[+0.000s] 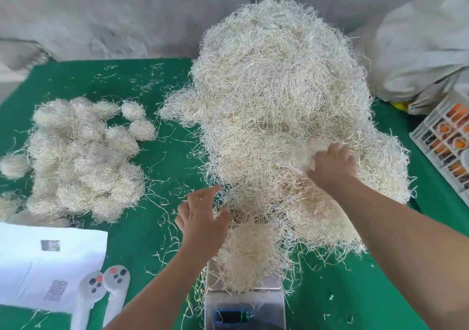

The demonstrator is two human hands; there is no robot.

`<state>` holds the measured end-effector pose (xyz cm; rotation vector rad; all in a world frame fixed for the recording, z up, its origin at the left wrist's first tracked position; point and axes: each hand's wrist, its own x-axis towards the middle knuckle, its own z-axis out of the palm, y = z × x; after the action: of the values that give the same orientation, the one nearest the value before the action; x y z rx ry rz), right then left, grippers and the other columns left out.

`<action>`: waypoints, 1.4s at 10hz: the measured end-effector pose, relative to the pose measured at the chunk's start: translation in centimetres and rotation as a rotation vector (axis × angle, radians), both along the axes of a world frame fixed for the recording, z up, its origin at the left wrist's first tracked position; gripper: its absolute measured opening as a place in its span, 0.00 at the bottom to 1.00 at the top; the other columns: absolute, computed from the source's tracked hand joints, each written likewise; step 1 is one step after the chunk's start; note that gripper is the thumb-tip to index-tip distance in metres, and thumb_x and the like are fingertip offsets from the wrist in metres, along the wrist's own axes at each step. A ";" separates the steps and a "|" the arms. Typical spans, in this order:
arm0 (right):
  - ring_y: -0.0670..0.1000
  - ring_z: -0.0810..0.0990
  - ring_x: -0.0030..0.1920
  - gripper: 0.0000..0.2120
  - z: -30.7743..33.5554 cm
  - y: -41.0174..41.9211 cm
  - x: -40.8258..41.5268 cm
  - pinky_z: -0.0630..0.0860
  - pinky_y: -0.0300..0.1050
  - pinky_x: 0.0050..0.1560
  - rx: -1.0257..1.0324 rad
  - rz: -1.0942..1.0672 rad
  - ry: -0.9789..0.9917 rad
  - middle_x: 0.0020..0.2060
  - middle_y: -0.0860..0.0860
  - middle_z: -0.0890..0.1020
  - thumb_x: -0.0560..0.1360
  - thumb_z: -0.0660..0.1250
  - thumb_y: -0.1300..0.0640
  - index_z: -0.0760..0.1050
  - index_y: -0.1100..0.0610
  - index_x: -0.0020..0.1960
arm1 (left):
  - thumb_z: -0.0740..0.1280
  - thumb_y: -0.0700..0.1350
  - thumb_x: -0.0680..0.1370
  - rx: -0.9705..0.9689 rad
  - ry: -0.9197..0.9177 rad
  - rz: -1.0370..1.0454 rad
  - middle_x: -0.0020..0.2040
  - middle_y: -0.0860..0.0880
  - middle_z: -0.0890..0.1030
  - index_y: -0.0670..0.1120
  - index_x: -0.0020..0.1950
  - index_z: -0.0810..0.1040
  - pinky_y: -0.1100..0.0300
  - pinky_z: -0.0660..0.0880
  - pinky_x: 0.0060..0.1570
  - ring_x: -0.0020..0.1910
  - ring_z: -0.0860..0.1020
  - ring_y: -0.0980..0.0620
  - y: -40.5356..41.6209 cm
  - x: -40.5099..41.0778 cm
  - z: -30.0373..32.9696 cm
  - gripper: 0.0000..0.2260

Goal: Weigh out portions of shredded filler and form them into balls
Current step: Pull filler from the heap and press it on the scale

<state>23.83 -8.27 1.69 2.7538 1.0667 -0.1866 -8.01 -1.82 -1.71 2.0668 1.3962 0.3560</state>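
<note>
— Pulling filler: my right hand [332,161] pinches a tuft from the pile [279,101], right of centre. Left hand [203,218] hovers, fingers spread.
— Take little; the scale [245,301], near, already holds a portion [247,256].

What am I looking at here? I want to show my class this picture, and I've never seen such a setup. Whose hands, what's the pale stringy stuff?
There is one picture, from a camera on the person's head looking down. No machine: two bare hands. On the green table lies a big heap of shredded filler. The right hand grabs a tuft from it. The left hand hovers open beside a portion on the scale. Finished balls are piled at the left.
</note>
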 end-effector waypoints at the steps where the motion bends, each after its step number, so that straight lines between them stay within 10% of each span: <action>1: 0.62 0.73 0.64 0.13 -0.3 0.0 -0.3 0.72 0.64 0.69 0.213 0.085 0.007 0.58 0.56 0.77 0.82 0.65 0.50 0.81 0.54 0.62 | 0.66 0.51 0.79 -0.048 -0.077 -0.069 0.63 0.63 0.62 0.70 0.71 0.66 0.45 0.55 0.70 0.63 0.55 0.60 0.7 1.6 0.5 0.23; 4: 0.48 0.72 0.42 0.06 3.7 0.0 -7.7 0.67 0.37 0.43 0.942 0.580 0.464 0.43 0.46 0.73 0.77 0.70 0.63 0.77 0.54 0.51 | 0.71 0.55 0.77 -0.026 -0.262 -0.419 0.67 0.60 0.72 0.56 0.75 0.66 0.52 0.71 0.67 0.66 0.71 0.56 2.8 10.1 4.5 0.28; 5: 0.47 0.73 0.45 0.07 4.2 0.4 -9.2 0.71 0.42 0.44 0.937 0.613 0.567 0.46 0.45 0.74 0.79 0.71 0.58 0.75 0.52 0.54 | 0.65 0.36 0.82 -0.128 -0.408 -0.434 0.44 0.60 0.83 0.55 0.48 0.77 0.66 0.78 0.38 0.40 0.81 0.59 3.6 11.5 5.1 0.13; 7: 0.50 0.64 0.69 0.54 0.4 -0.4 -7.7 0.66 0.55 0.70 0.721 0.318 0.534 0.68 0.45 0.65 0.65 0.75 0.33 0.48 0.42 0.81 | 0.61 0.57 0.85 -0.417 -0.661 -0.142 0.59 0.56 0.85 0.58 0.60 0.82 0.52 0.77 0.58 0.59 0.81 0.59 3.8 9.7 6.4 0.11; 8: 0.50 0.69 0.60 0.57 -2.0 0.7 -7.4 0.67 0.55 0.62 0.558 0.280 0.499 0.52 0.41 0.74 0.65 0.79 0.36 0.45 0.35 0.81 | 0.60 0.60 0.83 -0.553 -0.848 -0.129 0.56 0.52 0.86 0.59 0.52 0.83 0.54 0.75 0.55 0.51 0.83 0.59 4.0 9.6 7.7 0.13; 9: 0.52 0.76 0.52 0.30 -3.2 1.7 -5.8 0.71 0.54 0.59 0.494 0.314 0.305 0.44 0.43 0.76 0.75 0.77 0.50 0.69 0.48 0.72 | 0.60 0.43 0.87 -0.500 -0.792 0.012 0.61 0.39 0.82 0.42 0.71 0.75 0.72 0.71 0.34 0.32 0.74 0.70 5.0 9.6 7.5 0.14; 10: 0.54 0.80 0.51 0.18 -3.9 1.3 -3.1 0.75 0.56 0.61 0.371 0.276 0.290 0.51 0.51 0.81 0.80 0.71 0.56 0.76 0.53 0.69 | 0.58 0.31 0.84 -0.462 -0.791 0.078 0.45 0.53 0.73 0.46 0.58 0.74 0.83 0.65 0.40 0.35 0.71 0.79 6.9 9.2 7.0 0.12; 11: 0.55 0.79 0.51 0.16 -3.9 0.6 -0.8 0.74 0.54 0.59 0.355 0.182 0.387 0.57 0.57 0.80 0.83 0.66 0.58 0.76 0.55 0.70 | 0.64 0.39 0.84 -0.486 -0.871 0.265 0.40 0.51 0.72 0.48 0.53 0.76 0.72 0.67 0.39 0.34 0.66 0.62 9.8 8.0 5.2 0.05; 12: 0.56 0.81 0.47 0.20 -2.9 0.9 0.8 0.77 0.50 0.51 0.394 -0.033 0.530 0.67 0.64 0.77 0.85 0.63 0.60 0.71 0.60 0.76 | 0.61 0.34 0.84 -0.502 -0.896 0.372 0.46 0.35 0.77 0.29 0.64 0.75 0.53 0.71 0.52 0.38 0.66 0.61 11.3 6.8 4.3 0.12; 14: 0.57 0.81 0.41 0.20 -1.7 2.4 2.5 0.81 0.50 0.38 0.640 -0.491 0.804 0.44 0.57 0.80 0.85 0.63 0.59 0.69 0.65 0.74 | 0.63 0.45 0.84 -0.296 -0.769 0.476 0.41 0.58 0.84 0.59 0.48 0.83 0.64 0.65 0.22 0.24 0.69 0.64 12.6 6.6 4.1 0.12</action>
<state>26.38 -5.84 -0.04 3.5899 0.5827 -1.3155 -1.37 10.78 2.43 1.1374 1.3126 0.9564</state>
